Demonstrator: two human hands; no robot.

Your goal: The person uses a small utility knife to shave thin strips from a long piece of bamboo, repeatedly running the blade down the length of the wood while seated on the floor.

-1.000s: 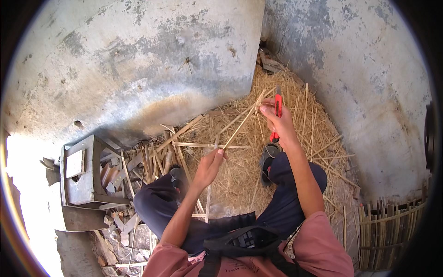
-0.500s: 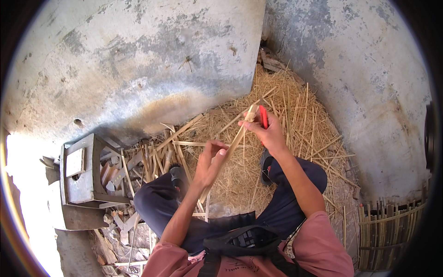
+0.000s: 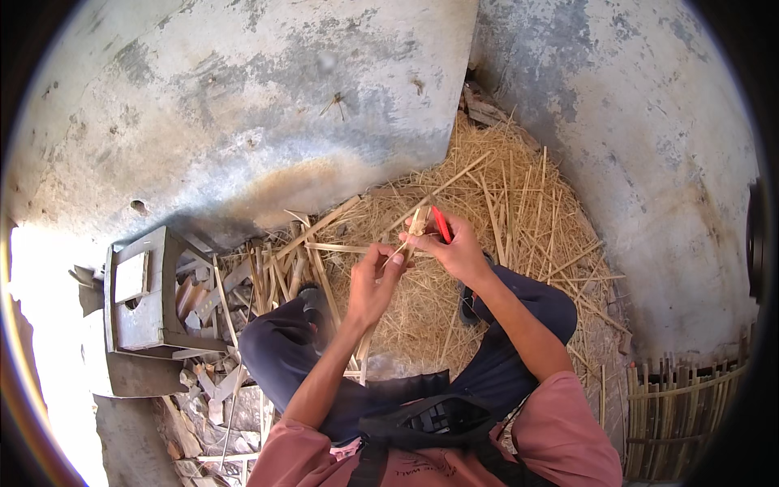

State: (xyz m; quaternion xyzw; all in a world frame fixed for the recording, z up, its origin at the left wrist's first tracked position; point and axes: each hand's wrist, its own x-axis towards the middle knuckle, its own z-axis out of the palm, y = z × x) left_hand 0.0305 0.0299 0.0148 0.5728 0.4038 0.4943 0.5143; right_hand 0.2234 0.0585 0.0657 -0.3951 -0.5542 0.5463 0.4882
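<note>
L hand (image 3: 375, 280) pinches bamboo strip (image 3: 403, 247); R hand (image 3: 456, 247) grips red-handled knife (image 3: 441, 224), hands close together, raised.

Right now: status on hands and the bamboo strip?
Left hand pinching thin bamboo strip. Right hand gripping red-handled knife at strip's upper end. Shavings pile beneath, nothing blocking.

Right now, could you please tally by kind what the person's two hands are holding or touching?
Thin bamboo strip, held by the left hand and the right hand: 1
Red-handled tool, in the right hand: 1
Total: 2
</note>
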